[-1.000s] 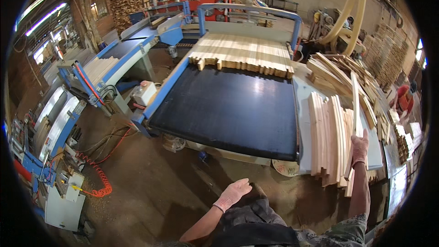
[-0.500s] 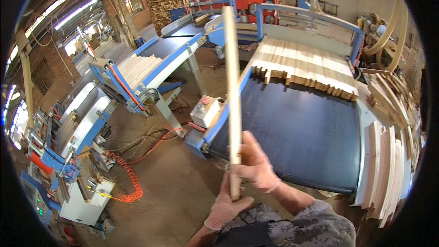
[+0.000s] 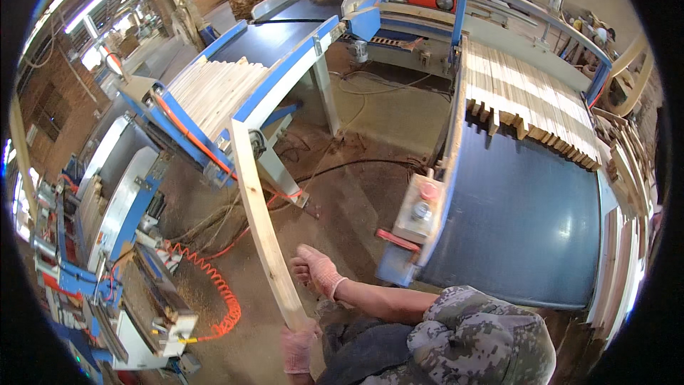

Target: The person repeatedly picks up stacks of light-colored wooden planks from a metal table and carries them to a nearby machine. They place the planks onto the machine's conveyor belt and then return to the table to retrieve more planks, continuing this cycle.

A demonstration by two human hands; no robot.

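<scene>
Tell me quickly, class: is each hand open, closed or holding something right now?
Left hand: closed around the lower end of a wooden strip.
Right hand: loosely curled beside the strip, nothing visible in it; whether fully closed cannot be told.

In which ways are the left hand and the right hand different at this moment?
The left hand grips the wooden strip at its lower end; the right hand is beside the strip, not visibly gripping it. The left hand is lower in the picture, the right hand higher. Both wear pale pink gloves.
</scene>
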